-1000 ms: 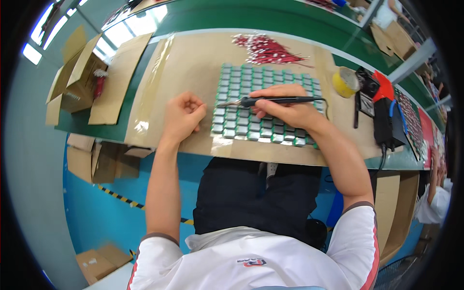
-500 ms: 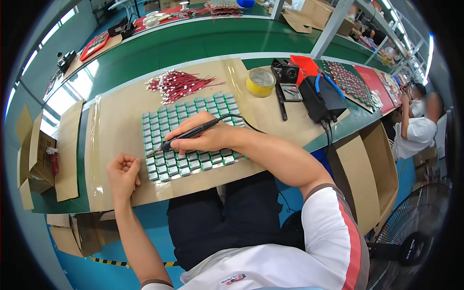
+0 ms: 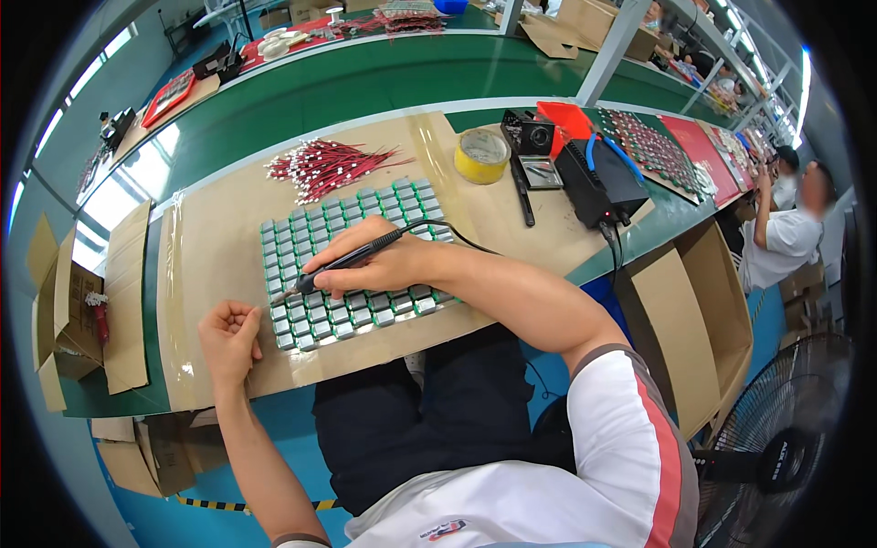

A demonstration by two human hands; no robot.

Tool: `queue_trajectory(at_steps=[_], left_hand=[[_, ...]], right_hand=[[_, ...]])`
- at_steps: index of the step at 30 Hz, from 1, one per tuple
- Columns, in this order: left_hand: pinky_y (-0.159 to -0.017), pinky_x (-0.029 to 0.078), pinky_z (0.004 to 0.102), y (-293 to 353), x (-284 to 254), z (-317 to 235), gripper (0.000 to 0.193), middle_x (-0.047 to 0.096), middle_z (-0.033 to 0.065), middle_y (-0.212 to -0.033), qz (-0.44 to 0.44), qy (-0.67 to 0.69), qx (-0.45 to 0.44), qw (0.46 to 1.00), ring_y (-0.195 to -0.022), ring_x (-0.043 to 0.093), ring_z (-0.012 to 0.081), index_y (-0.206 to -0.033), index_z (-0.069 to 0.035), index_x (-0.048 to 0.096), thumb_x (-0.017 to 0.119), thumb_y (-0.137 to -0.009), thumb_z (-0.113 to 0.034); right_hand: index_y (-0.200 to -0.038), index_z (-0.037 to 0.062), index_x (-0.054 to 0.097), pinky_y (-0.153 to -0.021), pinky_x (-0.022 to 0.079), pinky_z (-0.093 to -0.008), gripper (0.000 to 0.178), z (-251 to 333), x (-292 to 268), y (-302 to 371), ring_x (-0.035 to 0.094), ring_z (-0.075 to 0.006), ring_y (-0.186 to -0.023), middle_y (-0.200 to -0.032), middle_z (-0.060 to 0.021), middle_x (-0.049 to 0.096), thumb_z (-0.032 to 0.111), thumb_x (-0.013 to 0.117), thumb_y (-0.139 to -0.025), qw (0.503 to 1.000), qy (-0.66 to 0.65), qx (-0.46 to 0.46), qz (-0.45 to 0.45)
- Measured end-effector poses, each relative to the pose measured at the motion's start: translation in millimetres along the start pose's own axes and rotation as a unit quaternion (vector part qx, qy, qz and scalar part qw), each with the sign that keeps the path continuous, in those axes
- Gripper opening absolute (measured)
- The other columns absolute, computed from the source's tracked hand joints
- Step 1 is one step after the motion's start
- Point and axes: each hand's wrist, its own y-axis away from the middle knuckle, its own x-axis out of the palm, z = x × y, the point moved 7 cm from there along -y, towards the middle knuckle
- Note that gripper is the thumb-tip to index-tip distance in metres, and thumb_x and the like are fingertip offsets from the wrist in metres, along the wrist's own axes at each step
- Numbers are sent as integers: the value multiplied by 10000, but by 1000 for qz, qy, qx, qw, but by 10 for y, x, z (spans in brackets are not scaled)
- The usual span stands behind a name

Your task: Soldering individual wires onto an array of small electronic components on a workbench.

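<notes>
My right hand (image 3: 388,260) grips a black soldering iron (image 3: 352,257) like a pen. Its tip points left and down, at the left edge of a grid of small silver-grey blocks with green edges (image 3: 320,315). Just left of that grid is my left hand (image 3: 230,340), its thumb and fingers pressed together near the iron's tip. Whatever it pinches, if anything, is too small to make out. My right hand and forearm cover part of the blocks. Behind the grid lies a heap of red wires with white connectors (image 3: 324,167).
Brown cardboard (image 3: 215,265) covers the bench under the grid. Yellow tape (image 3: 481,155), a black pen-like tool (image 3: 523,194) and a black power box (image 3: 598,187) with blue-handled pliers (image 3: 617,155) stand at right. Open cartons (image 3: 681,338) flank the bench; a fan (image 3: 772,447) is lower right.
The whole view has shifted slightly, with the bench things a little further left. Both hands and the iron keep nearly the same place at the grid's left edge.
</notes>
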Motion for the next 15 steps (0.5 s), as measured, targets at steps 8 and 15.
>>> queue_trajectory(at_steps=[8, 15], left_hand=[[-366, 327, 214, -12, 14, -1, 90, 585, 9, -627, -1, -10, 9, 1000, -407, 477, 51, -850, 42, 646, 712, -894, 0], [-366, 322, 216, -20, 64, -12, 91, 587, 7, -634, 2, -8, 10, 1000, -409, 470, 49, -853, 42, 648, 709, -901, -6]], right_hand=[[-1148, 13, 742, -694, 571, -250, 274, 51, -10, 1, 742, -127, -753, -867, -99, 761, 164, 756, -919, 1000, 1, 1, 0], [-1087, -4, 755, -693, 562, -258, 240, 117, -50, 20, 723, -113, -724, -784, -82, 760, 158, 737, -910, 1000, 24, -16, -11]])
